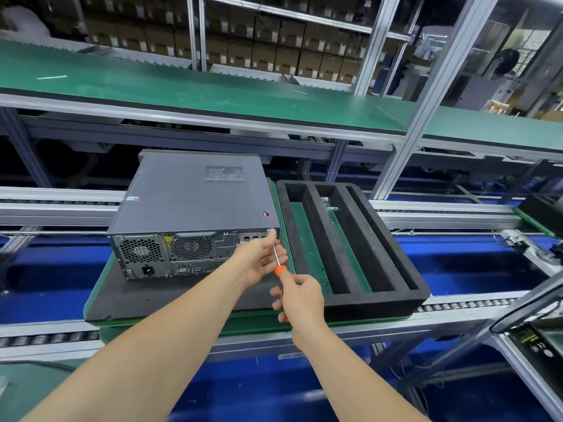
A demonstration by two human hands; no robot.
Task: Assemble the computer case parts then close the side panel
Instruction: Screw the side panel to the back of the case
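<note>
Now right grip [300, 300] holds screwdriver [279, 268], left grip [262, 260] touching its shaft.

This is an electronics assembly line in a factory. Roller conveyor rails [457, 306] run left to right beneath a green pallet [249, 328] carrying a computer case [195, 196]. Aluminium posts [431, 102] hold a long green-matted shelf [182, 86], and cardboard boxes [265, 56] are stacked on the far racks.
</note>
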